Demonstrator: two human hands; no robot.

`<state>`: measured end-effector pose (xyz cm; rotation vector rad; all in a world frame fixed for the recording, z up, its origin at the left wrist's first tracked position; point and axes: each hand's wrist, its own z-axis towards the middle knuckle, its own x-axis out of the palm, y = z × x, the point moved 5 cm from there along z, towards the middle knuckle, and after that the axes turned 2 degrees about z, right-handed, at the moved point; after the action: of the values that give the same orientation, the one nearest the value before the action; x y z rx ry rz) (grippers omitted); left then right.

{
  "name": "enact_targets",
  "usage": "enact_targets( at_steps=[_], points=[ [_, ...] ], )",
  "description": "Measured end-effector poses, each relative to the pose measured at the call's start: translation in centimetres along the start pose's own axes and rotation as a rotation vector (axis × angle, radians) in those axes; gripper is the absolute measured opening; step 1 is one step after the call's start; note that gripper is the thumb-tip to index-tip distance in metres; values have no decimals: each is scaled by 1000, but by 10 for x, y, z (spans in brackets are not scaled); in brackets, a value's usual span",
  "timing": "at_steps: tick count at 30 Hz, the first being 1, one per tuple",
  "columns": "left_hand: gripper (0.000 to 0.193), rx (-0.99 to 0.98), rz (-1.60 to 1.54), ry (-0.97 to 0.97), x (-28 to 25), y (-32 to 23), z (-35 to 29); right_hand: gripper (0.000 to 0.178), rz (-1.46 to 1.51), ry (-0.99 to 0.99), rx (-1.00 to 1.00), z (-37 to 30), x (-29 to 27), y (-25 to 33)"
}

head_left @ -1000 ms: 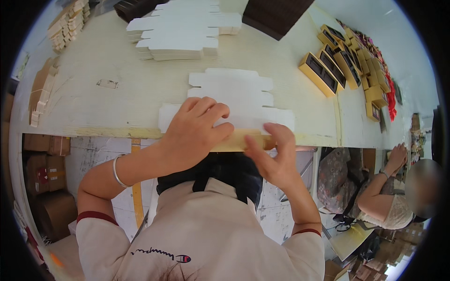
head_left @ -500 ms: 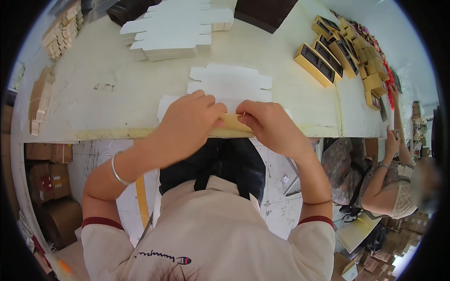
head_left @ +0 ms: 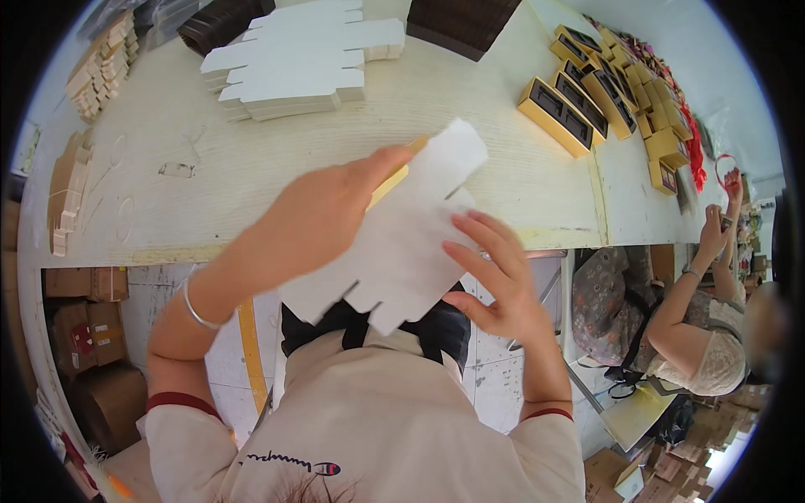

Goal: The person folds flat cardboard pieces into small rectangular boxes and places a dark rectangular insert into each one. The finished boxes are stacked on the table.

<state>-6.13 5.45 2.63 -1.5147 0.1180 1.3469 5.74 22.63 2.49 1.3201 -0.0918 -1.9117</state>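
A die-cut cardboard box blank, white on the face toward me and gold along a folded edge, is tilted over the table's front edge. My left hand grips it by its left side, the fingers partly hidden behind the gold strip. On the other side, my right hand has its fingers spread, the fingertips at the blank's right edge; whether they press on it I cannot tell.
Behind lies a stack of white box blanks, with dark brown trays beside it. Gold boxes with black inserts stand at the right. Folded cardboard pieces line the left edge. A co-worker sits at the right.
The blank has come up off the tabletop and turned, its lower end now over my lap. My right hand has gone from a pinch to spread fingers and moved lower.
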Motion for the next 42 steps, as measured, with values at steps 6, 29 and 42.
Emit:
enact_targets(
  at_steps=[6,29,42],
  points=[
    [33,55,176,181,2,9,46,41,-278,9,-119,-20,21,3],
    [30,244,56,131,11,10,48,16,-71,308,70,63,29,-10],
    [45,264,209,145,-25,11,-4,13,63,378,165,84,26,-37]
  ],
)
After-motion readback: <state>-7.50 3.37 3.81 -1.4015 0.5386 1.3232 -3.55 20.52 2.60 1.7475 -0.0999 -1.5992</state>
